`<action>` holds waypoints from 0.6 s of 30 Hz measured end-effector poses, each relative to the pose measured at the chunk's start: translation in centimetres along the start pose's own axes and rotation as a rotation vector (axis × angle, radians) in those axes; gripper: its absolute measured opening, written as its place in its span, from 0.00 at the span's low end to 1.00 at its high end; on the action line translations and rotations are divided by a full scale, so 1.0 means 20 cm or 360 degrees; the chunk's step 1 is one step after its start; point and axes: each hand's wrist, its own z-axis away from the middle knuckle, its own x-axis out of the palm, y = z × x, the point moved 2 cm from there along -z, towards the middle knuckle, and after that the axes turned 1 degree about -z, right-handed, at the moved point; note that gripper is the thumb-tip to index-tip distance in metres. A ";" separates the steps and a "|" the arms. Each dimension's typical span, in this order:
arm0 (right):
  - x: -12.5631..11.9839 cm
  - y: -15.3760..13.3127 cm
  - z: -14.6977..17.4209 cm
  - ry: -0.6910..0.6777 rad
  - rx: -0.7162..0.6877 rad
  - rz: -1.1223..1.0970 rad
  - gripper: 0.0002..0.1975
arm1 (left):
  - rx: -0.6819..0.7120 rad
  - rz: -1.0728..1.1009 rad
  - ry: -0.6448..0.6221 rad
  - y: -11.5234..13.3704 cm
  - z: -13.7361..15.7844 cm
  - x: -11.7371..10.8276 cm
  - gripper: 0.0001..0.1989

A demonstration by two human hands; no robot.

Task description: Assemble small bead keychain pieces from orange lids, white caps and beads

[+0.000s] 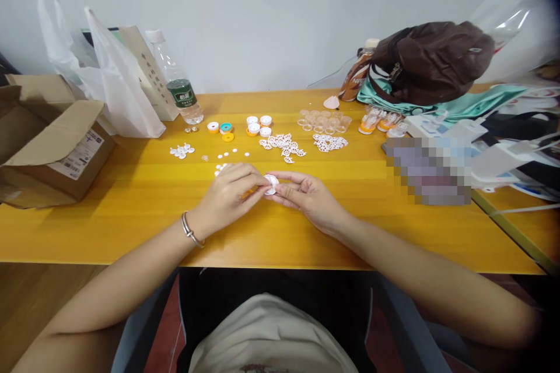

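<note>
A small white round plastic piece (272,185) is held above the table between both hands. My left hand (234,189), with a metal bracelet at its wrist, pinches the piece's left edge. From the other side my right hand (306,193) grips it between thumb and fingers. Something orange (247,193) shows under my left fingers, partly hidden. Just beyond my left hand lie small white discs (221,168). Farther off are white fan-shaped lattice pieces (282,143), white and orange round cups (259,125) and clear round caps (324,121).
At the left stand an open cardboard box (83,154), a white plastic bag (125,93) and a water bottle (181,93). White stemmed pieces (182,151) lie nearby. To the right are a brown bag (431,61), orange-and-clear assembled pieces (385,121), a blurred-out flat object (431,172) and white chargers (503,154) with cables.
</note>
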 end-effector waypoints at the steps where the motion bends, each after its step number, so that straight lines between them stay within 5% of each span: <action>1: 0.00 0.00 0.00 0.0007 0.0003 0.0017 0.16 | -0.0013 0.0012 -0.0009 0.00 0.00 0.00 0.05; 10: -0.01 0.00 -0.01 0.0034 0.0011 0.0169 0.17 | -0.0087 0.0212 -0.0105 -0.03 -0.03 -0.07 0.08; 18: -0.01 0.04 -0.01 -0.0038 -0.0117 0.0605 0.17 | 0.0109 -0.0102 -0.0819 -0.01 -0.05 -0.03 0.10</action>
